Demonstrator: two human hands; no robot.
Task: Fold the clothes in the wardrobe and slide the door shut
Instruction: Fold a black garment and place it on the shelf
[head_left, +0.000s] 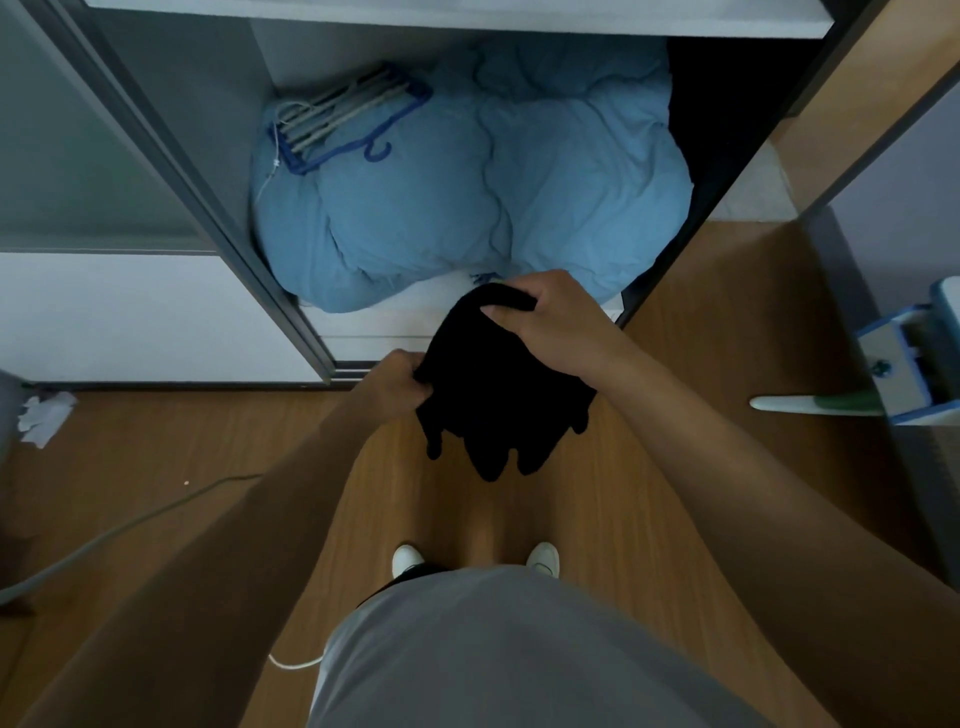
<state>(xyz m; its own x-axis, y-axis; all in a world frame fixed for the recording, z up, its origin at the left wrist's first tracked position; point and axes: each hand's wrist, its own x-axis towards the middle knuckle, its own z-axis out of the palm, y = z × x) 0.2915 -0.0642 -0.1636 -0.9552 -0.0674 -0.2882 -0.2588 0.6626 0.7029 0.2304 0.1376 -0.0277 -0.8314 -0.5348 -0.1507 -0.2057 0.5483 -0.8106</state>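
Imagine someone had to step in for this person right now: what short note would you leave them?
Left hand: grips the left edge of the black garment.
Right hand: pinches its top edge.
The garment hangs bunched between both hands, in front of the open wardrobe and above the floor.
Inside the wardrobe: a blue duvet with hangers lying on it.
Done: the garment is in hand, outside the wardrobe.
Left: finish folding it, put it inside, then slide the sliding door shut; it stands open at the left.
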